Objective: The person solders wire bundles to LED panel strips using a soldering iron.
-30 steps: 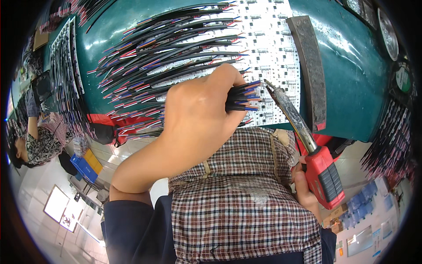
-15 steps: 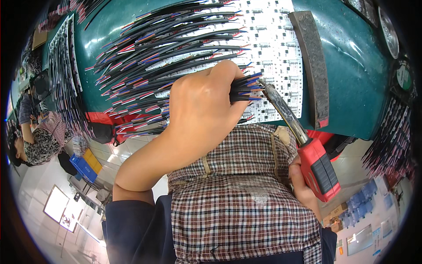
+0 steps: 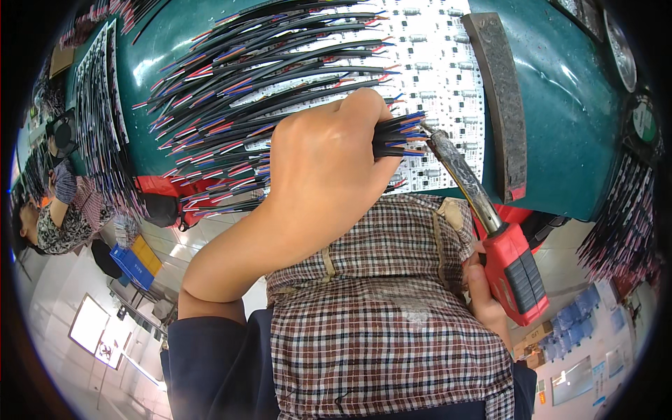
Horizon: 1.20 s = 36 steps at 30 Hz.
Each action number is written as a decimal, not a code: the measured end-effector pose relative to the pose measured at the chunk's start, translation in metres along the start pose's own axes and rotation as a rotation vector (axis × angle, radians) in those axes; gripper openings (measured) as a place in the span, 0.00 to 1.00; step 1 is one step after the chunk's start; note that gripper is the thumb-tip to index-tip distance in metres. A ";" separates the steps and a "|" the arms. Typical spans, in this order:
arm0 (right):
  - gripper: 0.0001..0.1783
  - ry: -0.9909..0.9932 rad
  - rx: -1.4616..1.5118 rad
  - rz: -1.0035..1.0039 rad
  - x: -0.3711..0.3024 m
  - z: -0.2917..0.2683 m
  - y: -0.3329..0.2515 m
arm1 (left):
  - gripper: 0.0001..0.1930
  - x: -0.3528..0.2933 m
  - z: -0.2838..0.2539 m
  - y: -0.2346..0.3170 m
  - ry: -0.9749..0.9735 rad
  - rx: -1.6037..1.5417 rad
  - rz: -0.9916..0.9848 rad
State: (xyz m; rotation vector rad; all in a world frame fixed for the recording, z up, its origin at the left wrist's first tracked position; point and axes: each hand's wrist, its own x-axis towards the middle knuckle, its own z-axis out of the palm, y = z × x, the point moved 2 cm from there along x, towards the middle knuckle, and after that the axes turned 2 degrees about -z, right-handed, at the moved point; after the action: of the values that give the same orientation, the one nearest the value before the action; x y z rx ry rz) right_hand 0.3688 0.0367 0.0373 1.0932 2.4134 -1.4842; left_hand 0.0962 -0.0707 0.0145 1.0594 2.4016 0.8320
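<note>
My left hand point(image 3: 325, 157) is closed round a bundle of black cables point(image 3: 399, 136), whose blue, red and brown wire ends stick out to the right. Below and beyond the bundle lies a white sheet of circuit boards point(image 3: 448, 84) dotted with small components. In my right hand point(image 3: 481, 287) is a soldering iron point(image 3: 483, 203) with a red and black pistol-style handle; its tip is close by the wire ends, and I cannot tell whether it touches them. Rows of black cables point(image 3: 280, 77) spread leftward across the sheet.
A dark, heavy-looking bar point(image 3: 498, 105) lies along the sheet's right edge on the green tabletop point(image 3: 560, 133). Further cable-laden boards point(image 3: 105, 126) stand at the left, and a cable bundle point(image 3: 619, 224) hangs at the right. Another person point(image 3: 59, 217) sits at far left.
My left hand and the cable bundle have shifted slightly right. The soldering iron has moved a little right and down, its tip staying near the wire ends.
</note>
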 end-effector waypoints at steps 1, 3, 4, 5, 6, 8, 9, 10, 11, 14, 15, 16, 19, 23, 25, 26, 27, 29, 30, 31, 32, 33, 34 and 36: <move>0.16 0.013 0.015 -0.011 0.000 0.001 0.001 | 0.08 0.000 0.000 0.001 -0.007 0.013 -0.004; 0.17 0.027 0.029 -0.021 0.002 0.002 -0.001 | 0.09 0.001 0.000 0.001 -0.013 0.024 -0.007; 0.17 0.016 0.050 0.002 0.003 0.001 -0.003 | 0.08 0.001 0.000 0.000 0.002 0.013 -0.005; 0.16 0.004 0.071 0.025 0.004 0.001 -0.004 | 0.08 0.002 0.000 -0.001 0.016 0.003 -0.002; 0.16 0.003 0.072 0.023 0.002 0.002 0.000 | 0.08 0.003 0.000 -0.002 0.018 0.004 -0.003; 0.16 0.014 0.070 -0.067 -0.002 0.003 0.010 | 0.08 0.005 0.000 -0.003 -0.008 -0.012 -0.036; 0.16 0.014 0.070 -0.067 -0.001 0.003 0.010 | 0.08 0.005 -0.001 -0.002 -0.008 -0.012 -0.036; 0.16 -0.008 0.053 -0.080 0.001 0.002 0.008 | 0.08 0.006 -0.002 -0.001 -0.032 -0.017 -0.049; 0.16 -0.030 0.035 -0.092 0.002 0.002 0.007 | 0.08 0.006 -0.002 -0.001 -0.056 -0.021 -0.063; 0.15 0.039 0.090 -0.034 0.002 0.006 0.002 | 0.08 0.006 -0.001 -0.001 -0.046 0.011 -0.041; 0.15 0.039 0.091 -0.035 0.002 0.005 0.004 | 0.08 0.006 -0.001 -0.001 -0.046 0.012 -0.041; 0.14 0.017 0.068 -0.050 0.002 0.004 0.005 | 0.08 0.006 -0.001 -0.001 -0.039 0.014 -0.032; 0.14 0.021 0.057 -0.051 -0.001 0.005 0.007 | 0.08 0.006 0.000 0.000 -0.029 0.019 -0.012; 0.12 -0.023 -0.132 -0.066 -0.008 -0.007 0.009 | 0.08 0.007 -0.001 0.001 -0.033 0.032 -0.008; 0.12 -0.013 -0.067 -0.034 -0.006 -0.005 0.006 | 0.09 0.006 0.000 0.001 -0.043 0.047 -0.016; 0.12 -0.001 -0.003 -0.001 -0.006 -0.004 0.004 | 0.09 0.006 0.000 0.001 -0.053 0.060 -0.024; 0.12 0.000 -0.003 -0.002 -0.005 -0.003 0.004 | 0.09 0.006 0.000 0.000 -0.052 0.060 -0.022; 0.11 0.028 -0.005 -0.011 -0.005 -0.002 0.003 | 0.09 0.006 0.001 0.000 -0.063 0.074 0.000; 0.11 0.028 -0.004 -0.011 -0.005 -0.001 0.003 | 0.09 0.007 -0.001 0.001 -0.063 0.075 0.000; 0.11 0.025 0.013 0.004 -0.005 -0.001 0.002 | 0.09 0.008 -0.004 0.002 -0.071 -0.013 -0.020; 0.11 0.021 0.030 0.019 -0.005 -0.001 0.002 | 0.09 0.009 -0.005 0.002 -0.078 -0.102 -0.040; 0.11 0.023 0.030 0.018 -0.004 -0.001 0.002 | 0.09 0.009 -0.007 -0.001 -0.078 -0.102 -0.038; 0.11 0.015 0.029 0.014 -0.004 -0.001 0.001 | 0.09 0.010 -0.008 -0.005 -0.119 -0.098 -0.057; 0.11 0.010 0.029 0.009 -0.004 -0.002 0.000 | 0.09 0.010 -0.009 -0.007 -0.160 -0.095 -0.073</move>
State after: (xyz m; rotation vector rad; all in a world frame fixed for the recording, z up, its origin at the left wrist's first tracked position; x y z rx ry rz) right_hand 0.3717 0.0364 0.0402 1.1180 2.3982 -1.5190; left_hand 0.0812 -0.0707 0.0153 0.9579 2.2317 0.7962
